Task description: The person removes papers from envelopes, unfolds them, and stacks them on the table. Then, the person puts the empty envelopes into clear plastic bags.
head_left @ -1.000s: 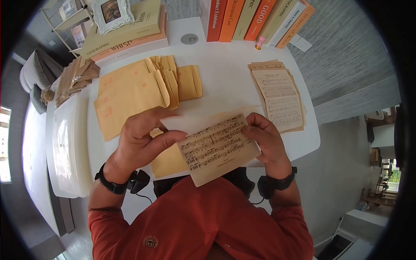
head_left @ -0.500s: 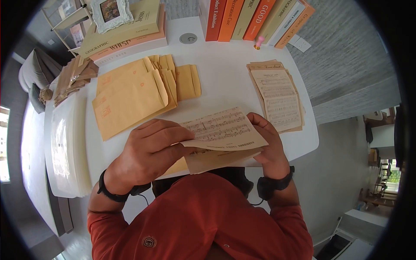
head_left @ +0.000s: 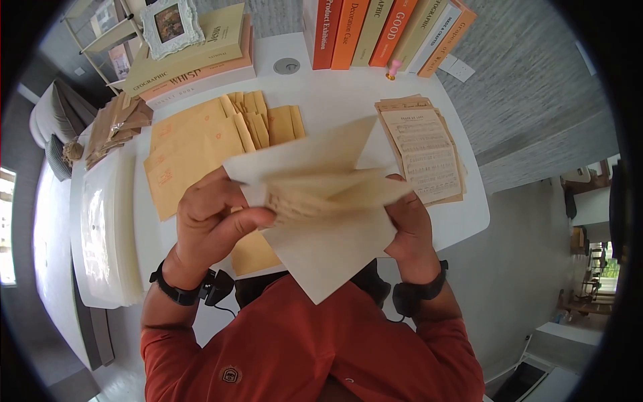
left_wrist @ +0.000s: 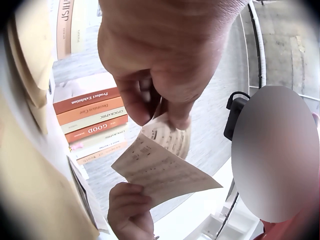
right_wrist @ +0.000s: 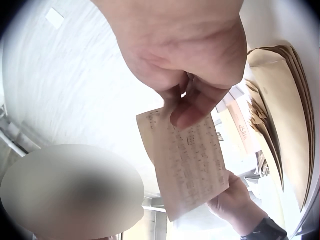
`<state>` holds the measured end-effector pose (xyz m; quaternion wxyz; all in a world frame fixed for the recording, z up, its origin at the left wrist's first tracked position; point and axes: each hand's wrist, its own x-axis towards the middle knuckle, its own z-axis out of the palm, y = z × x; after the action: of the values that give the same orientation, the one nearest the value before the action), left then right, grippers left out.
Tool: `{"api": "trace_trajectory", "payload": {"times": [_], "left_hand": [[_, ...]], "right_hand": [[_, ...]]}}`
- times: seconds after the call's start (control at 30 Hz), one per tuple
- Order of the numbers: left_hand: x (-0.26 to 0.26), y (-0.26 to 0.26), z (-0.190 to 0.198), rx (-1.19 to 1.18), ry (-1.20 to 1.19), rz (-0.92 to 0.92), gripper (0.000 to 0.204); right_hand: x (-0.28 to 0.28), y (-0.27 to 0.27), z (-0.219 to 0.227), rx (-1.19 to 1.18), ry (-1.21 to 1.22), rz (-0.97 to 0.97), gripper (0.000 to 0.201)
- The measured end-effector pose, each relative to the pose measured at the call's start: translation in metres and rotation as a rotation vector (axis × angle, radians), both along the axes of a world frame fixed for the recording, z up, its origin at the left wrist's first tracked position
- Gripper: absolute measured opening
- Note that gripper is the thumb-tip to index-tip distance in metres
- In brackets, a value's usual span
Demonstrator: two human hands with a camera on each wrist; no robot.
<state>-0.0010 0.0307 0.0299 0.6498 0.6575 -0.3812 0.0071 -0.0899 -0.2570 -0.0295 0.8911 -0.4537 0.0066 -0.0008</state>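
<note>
Between both hands, over the front of the table, are several sheets of sheet music, fanned apart and partly blurred. My left hand pinches them at the left edge with the thumb on top. On the other side my right hand pinches the right edge. Printed notes show on the sheets in the right wrist view. A yellow envelope lies below the left hand, partly hidden. Beyond the hands is a pile of yellow envelopes; to the right lies a pile of sheet music.
Clear plastic sleeves are stacked at the left edge, with brown paper packets behind them. Stacked books bear a white picture frame. Upright books stand at the back, a pink pushpin-shaped object before them.
The sheets went from lying together, notes upward, to being bent over and then spread apart in a blur. My left hand turned over them and back to the left edge; the right hand kept its hold.
</note>
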Motion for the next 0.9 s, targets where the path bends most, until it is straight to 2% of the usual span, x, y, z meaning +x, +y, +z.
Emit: {"api": "trace_trajectory", "payload": {"times": [0.03, 0.07, 0.13, 0.23, 0.33, 0.43, 0.47, 0.57, 0.67, 0.77, 0.87, 0.9], "left_hand": [[-0.005, -0.006, -0.001, -0.105, 0.124, 0.026, 0.012], [-0.010, -0.007, 0.000, -0.132, 0.281, 0.068, 0.008], [-0.005, -0.011, -0.002, -0.171, 0.379, 0.109, 0.008], [0.001, -0.007, -0.012, -0.186, 0.436, 0.085, 0.009], [-0.001, -0.007, -0.012, -0.157, 0.375, 0.061, 0.009], [-0.012, -0.012, -0.006, -0.149, 0.327, 0.075, 0.010], [-0.014, -0.014, -0.004, -0.153, 0.318, 0.083, 0.010], [-0.017, -0.015, -0.002, -0.130, 0.323, 0.076, 0.008], [-0.009, -0.009, -0.011, -0.160, 0.351, 0.052, 0.007], [-0.008, -0.014, -0.010, -0.314, 0.481, 0.086, 0.007], [-0.009, -0.020, -0.007, -0.380, 0.671, 0.115, 0.007], [-0.010, -0.023, -0.005, -0.382, 0.697, 0.104, 0.007]], "right_hand": [[0.001, 0.000, 0.000, 0.174, 0.027, 0.037, 0.013], [-0.001, 0.000, 0.002, 0.026, -0.015, 0.001, 0.015], [-0.011, 0.003, 0.012, -0.271, -0.098, -0.070, 0.020], [-0.026, -0.004, 0.027, -0.520, -0.150, 0.089, 0.034], [-0.020, 0.008, 0.043, -0.198, -0.151, -0.026, 0.047], [-0.011, -0.003, 0.040, -0.250, -0.215, -0.123, 0.054], [-0.010, -0.001, 0.044, -0.287, -0.215, -0.136, 0.048], [-0.008, -0.007, 0.034, -0.476, -0.319, -0.071, 0.033], [-0.005, -0.012, 0.033, -0.736, -0.544, -0.125, 0.023], [-0.006, -0.013, 0.037, -0.908, -0.753, -0.129, 0.037], [-0.007, -0.006, 0.040, -1.128, -0.757, -0.270, 0.052], [-0.007, -0.005, 0.038, -1.133, -0.721, -0.302, 0.051]]}}
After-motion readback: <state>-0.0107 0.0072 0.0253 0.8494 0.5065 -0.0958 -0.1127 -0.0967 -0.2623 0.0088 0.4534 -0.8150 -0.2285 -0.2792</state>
